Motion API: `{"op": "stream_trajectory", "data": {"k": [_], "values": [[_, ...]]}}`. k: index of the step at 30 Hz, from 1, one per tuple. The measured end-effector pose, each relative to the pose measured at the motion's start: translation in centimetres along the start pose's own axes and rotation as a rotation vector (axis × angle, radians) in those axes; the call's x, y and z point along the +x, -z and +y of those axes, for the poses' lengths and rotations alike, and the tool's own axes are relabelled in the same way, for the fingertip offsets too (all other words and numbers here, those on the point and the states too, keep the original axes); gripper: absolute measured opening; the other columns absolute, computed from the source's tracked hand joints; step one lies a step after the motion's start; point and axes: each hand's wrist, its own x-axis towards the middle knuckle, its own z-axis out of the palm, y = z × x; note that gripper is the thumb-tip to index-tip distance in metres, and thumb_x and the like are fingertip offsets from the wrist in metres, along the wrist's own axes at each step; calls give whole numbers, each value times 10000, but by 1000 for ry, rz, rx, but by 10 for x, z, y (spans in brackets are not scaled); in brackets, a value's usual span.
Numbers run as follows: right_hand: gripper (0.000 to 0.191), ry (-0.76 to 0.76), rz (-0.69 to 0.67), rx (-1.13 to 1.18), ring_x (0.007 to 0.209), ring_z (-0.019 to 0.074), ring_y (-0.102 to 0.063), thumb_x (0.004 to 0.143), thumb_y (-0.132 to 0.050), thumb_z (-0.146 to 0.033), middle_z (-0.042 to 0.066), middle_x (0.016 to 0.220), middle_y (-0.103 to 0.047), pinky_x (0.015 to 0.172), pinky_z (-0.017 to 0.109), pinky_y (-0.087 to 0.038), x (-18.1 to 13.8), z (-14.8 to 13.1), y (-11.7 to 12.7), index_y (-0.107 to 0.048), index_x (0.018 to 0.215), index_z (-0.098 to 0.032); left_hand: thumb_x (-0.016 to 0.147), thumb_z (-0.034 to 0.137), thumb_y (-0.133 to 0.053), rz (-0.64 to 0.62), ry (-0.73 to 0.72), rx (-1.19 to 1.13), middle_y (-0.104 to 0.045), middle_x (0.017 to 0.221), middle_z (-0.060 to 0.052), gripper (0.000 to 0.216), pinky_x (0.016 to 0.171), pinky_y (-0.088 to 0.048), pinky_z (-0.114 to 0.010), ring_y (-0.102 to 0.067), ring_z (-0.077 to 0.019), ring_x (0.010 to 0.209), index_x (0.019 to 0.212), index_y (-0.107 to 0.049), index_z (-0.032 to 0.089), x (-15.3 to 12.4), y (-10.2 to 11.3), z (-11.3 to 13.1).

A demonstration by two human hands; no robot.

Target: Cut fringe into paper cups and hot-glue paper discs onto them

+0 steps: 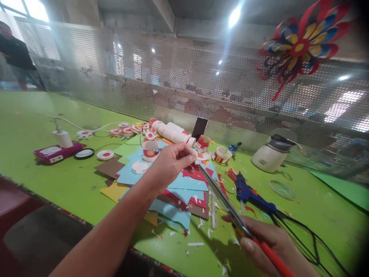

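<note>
My left hand is closed in a pinch on a small white paper piece with a jagged edge, above a pile of coloured paper. My right hand grips scissors with red handles, their long blades pointing up and left. The blade tips reach close to the paper piece; whether they touch it I cannot tell. Below lie light blue sheets, along with red, brown and yellow ones. White paper scraps are scattered across the table front. Beside my left wrist stands a decorated paper cup.
A blue glue gun with a black cable lies at the right on the green table. Stacked cups, a propped phone and a white kettle stand behind. A purple power strip sits left. One person stands far left.
</note>
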Motion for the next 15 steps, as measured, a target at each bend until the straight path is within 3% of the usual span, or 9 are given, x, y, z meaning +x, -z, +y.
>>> {"op": "stream_trajectory", "data": {"k": [3,9,15], "values": [[424,-7,51,7,683,234,-662,818,-487,-498,27,578,-632,514,234,-506,0,0,-4,-709,1032,-206,740,195,-598,32,-5,25,-631,663,-34,82,594,-465,-267,-584,-121,602,690,-564,141,-1,-2,0],[455,21,57,-6,587,187,-624,847,-416,-518,26,719,-687,474,227,-469,1,2,-6,-687,1073,-231,734,188,-607,93,3,-2,-612,627,-13,93,608,-465,-269,-562,-107,574,669,-561,139,-3,-9,-1],[494,21,67,-10,528,162,-557,854,-394,-545,9,613,-613,466,221,-426,0,2,-8,-685,1068,-207,735,160,-605,119,14,-119,-604,615,-8,98,630,-495,-255,-578,-100,588,662,-550,126,-4,-15,-4]]}}
